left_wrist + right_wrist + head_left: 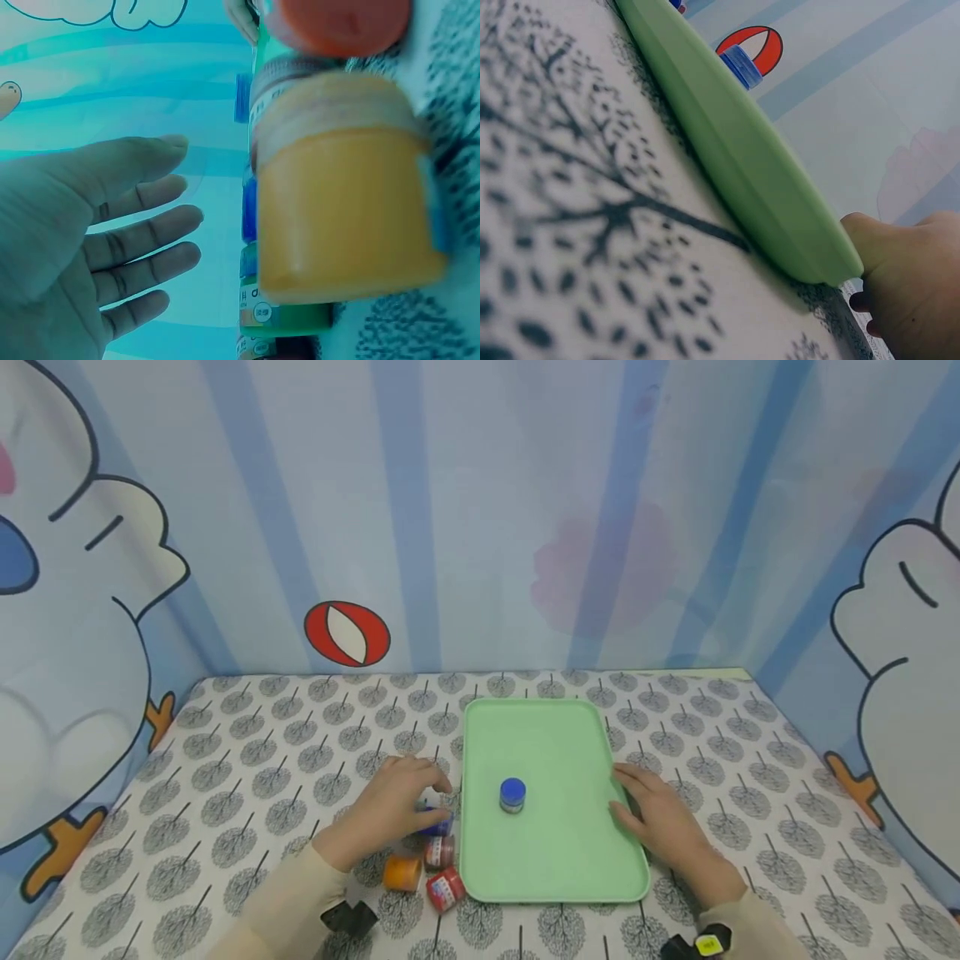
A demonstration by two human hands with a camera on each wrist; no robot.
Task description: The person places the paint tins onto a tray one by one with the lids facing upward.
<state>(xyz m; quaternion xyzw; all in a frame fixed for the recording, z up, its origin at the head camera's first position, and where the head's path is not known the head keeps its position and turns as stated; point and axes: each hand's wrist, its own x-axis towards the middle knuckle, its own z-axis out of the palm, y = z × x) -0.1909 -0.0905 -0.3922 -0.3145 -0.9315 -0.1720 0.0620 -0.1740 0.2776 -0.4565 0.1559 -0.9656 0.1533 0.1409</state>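
Note:
My left hand (pixel 397 797) is held over several small paint jars left of the tray, its fingers spread and holding nothing in the left wrist view. A blue jar (pixel 437 823) lies partly hidden under that hand. Close by lie a dark red jar (pixel 440 853), an orange jar (pixel 402 873) and a red jar (pixel 446 890). A green jar (pixel 285 311) shows in the left wrist view. On the light green tray (pixel 555 868) stands a blue-capped jar (pixel 512 795). My right hand (pixel 660 818) holds the tray's right rim, thumb over the edge and fingers curled beside it.
A cloth (pixel 262 760) printed with grey trees covers the table. Behind it hangs a blue striped backdrop (pixel 480 527) with cartoon figures and a red ball print. Both wrists wear dark bands.

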